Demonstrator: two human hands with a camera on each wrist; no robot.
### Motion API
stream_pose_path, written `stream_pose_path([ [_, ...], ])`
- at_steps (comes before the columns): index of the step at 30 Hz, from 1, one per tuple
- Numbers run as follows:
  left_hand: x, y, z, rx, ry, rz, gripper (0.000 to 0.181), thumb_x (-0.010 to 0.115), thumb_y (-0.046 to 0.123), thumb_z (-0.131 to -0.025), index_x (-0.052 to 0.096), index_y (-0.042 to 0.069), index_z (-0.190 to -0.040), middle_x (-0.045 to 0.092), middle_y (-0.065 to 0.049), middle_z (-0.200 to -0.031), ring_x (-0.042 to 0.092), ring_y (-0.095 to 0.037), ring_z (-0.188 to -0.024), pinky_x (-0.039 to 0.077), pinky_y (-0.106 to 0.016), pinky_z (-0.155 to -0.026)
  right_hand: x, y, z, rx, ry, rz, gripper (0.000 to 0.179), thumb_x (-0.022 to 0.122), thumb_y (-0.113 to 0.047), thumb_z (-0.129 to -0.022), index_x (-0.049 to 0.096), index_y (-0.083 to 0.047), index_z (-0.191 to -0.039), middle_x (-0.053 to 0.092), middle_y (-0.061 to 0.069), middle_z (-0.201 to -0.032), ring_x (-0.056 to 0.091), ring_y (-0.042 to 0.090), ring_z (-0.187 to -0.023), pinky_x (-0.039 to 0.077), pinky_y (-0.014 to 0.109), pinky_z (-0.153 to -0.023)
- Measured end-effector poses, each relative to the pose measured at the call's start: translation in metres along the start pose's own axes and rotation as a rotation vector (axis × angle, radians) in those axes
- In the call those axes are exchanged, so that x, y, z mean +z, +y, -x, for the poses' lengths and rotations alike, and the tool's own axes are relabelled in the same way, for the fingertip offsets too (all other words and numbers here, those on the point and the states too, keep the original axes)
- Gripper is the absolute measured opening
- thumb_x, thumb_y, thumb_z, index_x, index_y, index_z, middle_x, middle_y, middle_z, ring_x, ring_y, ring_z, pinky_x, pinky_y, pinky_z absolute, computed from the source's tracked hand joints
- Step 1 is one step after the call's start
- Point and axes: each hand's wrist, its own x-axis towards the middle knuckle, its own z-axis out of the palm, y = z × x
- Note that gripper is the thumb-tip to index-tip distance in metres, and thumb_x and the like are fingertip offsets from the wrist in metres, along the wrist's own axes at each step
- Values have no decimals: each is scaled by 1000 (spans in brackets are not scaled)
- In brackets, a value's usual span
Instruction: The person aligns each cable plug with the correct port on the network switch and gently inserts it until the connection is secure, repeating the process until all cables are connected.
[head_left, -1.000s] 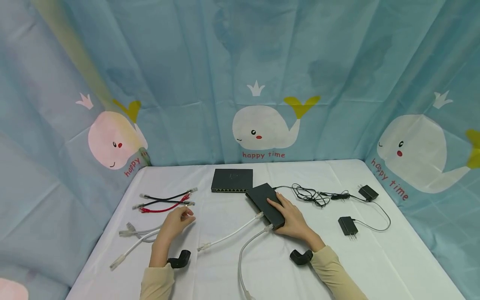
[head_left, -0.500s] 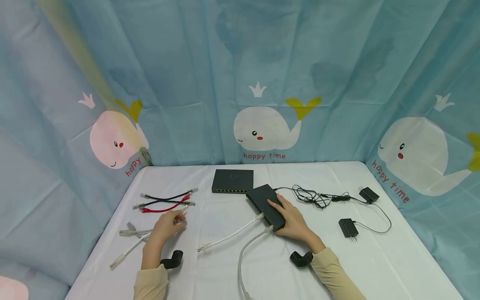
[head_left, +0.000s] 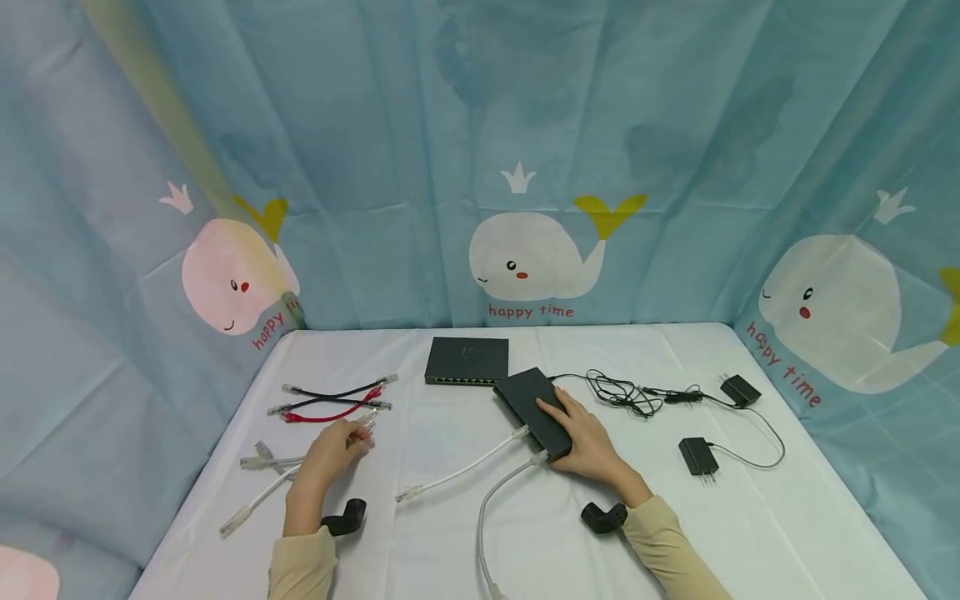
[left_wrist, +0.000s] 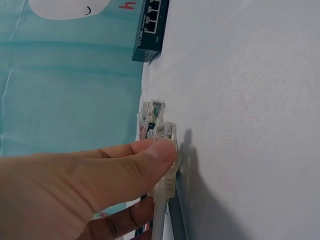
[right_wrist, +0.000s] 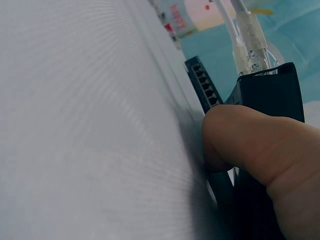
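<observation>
My left hand (head_left: 328, 458) pinches the clear plug (left_wrist: 166, 132) of a grey-white network cable between thumb and index finger. Two grey-white cords run down from that spot in the left wrist view. My right hand (head_left: 591, 443) grips a black network switch (head_left: 522, 393), which sits turned at an angle, thumb (right_wrist: 235, 132) along its side. A short white network cable (head_left: 465, 469) and a longer grey one (head_left: 483, 517) are plugged into its front. Behind it lies a second black switch (head_left: 468, 357), its row of ports facing me.
Left of centre lie crossed black network cables (head_left: 322, 398) and a red one (head_left: 318, 418). Grey-white cables (head_left: 257, 503) lie beside my left forearm. At right, a bundled black cord (head_left: 622, 396) leads toward two power adapters, one far (head_left: 740, 390), one nearer (head_left: 698, 456).
My left hand has moved left and curled its fingers onto a clear cable plug. The right hand keeps its grip on the switch, unmoved.
</observation>
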Motion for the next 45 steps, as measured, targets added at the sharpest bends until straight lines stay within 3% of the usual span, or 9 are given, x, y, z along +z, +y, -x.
stream_pose_path([
  [8, -4, 2, 1, 1, 22, -16, 12, 60, 7, -89, 61, 3, -100, 53, -12, -91, 53, -22, -79, 44, -41, -71, -1, -2, 0, -15, 28, -1, 97, 85, -29, -59, 38, -21, -143, 26, 17, -149, 28, 37, -135, 36, 59, -95],
  [15, -6, 1, -1, 36, 48, -16, 15, 53, 15, -95, 58, 9, -107, 48, -10, -90, 48, -19, -72, 41, -38, -66, -1, -2, 0, -12, 26, 0, 96, 85, -29, -59, 38, -21, -143, 26, 18, -149, 29, 37, -134, 37, 59, -95],
  [22, -7, 9, -2, 88, 82, 19, 22, 49, 19, -97, 56, 9, -116, 59, -12, -95, 56, -22, -80, 45, -43, -72, -1, -1, 1, 3, -3, -11, 96, 83, -31, -61, 36, -23, -144, 23, 15, -151, 25, 35, -137, 35, 58, -98],
  [30, -7, 21, -2, 58, 87, 22, 27, 44, 27, -99, 52, 9, -118, 62, -10, -88, 52, -15, -68, 43, -35, -62, -1, -2, 0, -21, 32, 11, 96, 85, -31, -59, 38, -20, -143, 27, 19, -148, 30, 39, -133, 39, 59, -91],
  [45, 0, 37, -8, 85, 55, 132, 25, 50, 22, -97, 56, 3, -113, 61, -11, -88, 53, -16, -75, 45, -32, -65, -1, -1, 0, -22, 29, 9, 96, 84, -30, -60, 37, -22, -143, 27, 18, -149, 30, 38, -134, 38, 59, -93],
])
